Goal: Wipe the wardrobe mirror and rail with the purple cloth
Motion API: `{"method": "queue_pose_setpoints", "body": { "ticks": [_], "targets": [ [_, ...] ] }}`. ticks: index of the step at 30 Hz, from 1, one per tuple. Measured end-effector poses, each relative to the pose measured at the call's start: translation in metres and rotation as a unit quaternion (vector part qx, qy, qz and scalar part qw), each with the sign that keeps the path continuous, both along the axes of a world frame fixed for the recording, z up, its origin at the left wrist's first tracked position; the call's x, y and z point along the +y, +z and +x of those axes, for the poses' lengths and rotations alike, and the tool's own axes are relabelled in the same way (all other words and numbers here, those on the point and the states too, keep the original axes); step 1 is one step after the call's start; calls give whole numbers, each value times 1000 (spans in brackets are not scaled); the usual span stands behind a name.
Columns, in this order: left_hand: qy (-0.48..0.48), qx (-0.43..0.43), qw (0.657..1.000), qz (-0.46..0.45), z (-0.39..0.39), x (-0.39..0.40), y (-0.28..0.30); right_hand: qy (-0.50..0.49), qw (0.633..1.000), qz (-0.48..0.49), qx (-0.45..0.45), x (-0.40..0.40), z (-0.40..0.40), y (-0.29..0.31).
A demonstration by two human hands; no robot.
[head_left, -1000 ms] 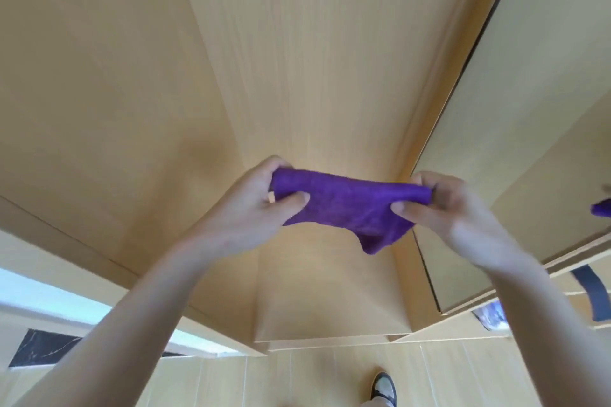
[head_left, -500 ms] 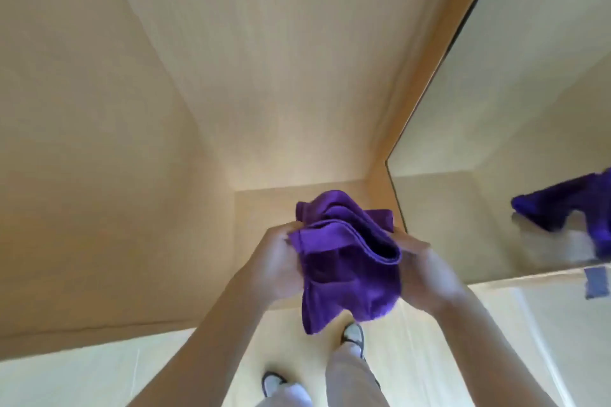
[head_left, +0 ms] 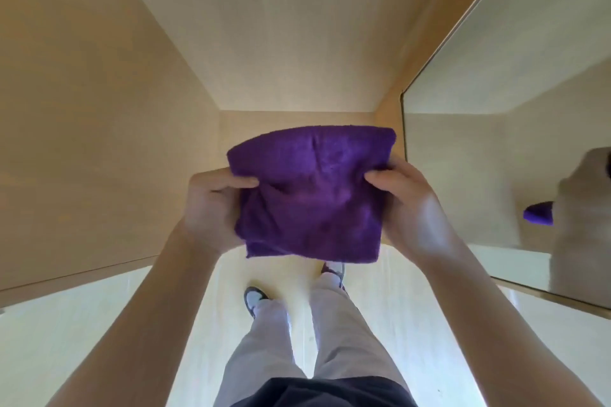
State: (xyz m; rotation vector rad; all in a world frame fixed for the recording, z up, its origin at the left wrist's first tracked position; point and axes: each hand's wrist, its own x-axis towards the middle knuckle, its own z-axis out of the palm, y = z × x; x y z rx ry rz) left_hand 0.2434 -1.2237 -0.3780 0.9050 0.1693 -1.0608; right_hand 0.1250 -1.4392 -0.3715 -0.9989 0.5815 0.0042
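The purple cloth (head_left: 310,195) is folded into a flat square and held in front of me at mid-frame. My left hand (head_left: 215,208) grips its left edge, thumb on top. My right hand (head_left: 406,208) grips its right edge the same way. The wardrobe mirror (head_left: 479,149) fills the right side, set on the inside of the open door, and reflects my arm and a bit of the cloth. No rail is in view.
The light wooden wardrobe interior (head_left: 281,26) opens ahead, with its left side panel (head_left: 82,125) close by. Below are my legs in pale trousers (head_left: 297,340), my shoes and the pale floor (head_left: 66,340).
The cloth went from stretched, to bunched, to a flat folded square between both hands. My view has tilted down, bringing my legs and more of the mirror into sight.
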Motion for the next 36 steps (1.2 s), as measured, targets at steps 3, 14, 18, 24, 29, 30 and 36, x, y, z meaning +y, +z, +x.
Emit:
{"method": "queue_pose_setpoints", "body": {
  "ticks": [3,14,18,24,29,30,36],
  "targets": [
    [-48,5,999,-20,6,-17,24,-17,996,-70,54,0,17,8],
    [-71,60,963,253,-21,-19,-53,185,954,-156,179,18,18,-65],
    [-81,58,950,296,-30,7,-100,169,951,-148,212,28,-3,-121],
    [-145,98,934,312,-59,24,-146,199,918,-132,315,48,-36,-192],
    [-181,41,913,362,-49,18,-161,167,911,-153,345,51,-44,-212],
    [-166,35,915,365,-42,16,-162,138,920,-134,342,48,-41,-210],
    [-142,-15,859,492,-21,30,-155,213,851,-214,430,14,-44,-216]
  ]
}}
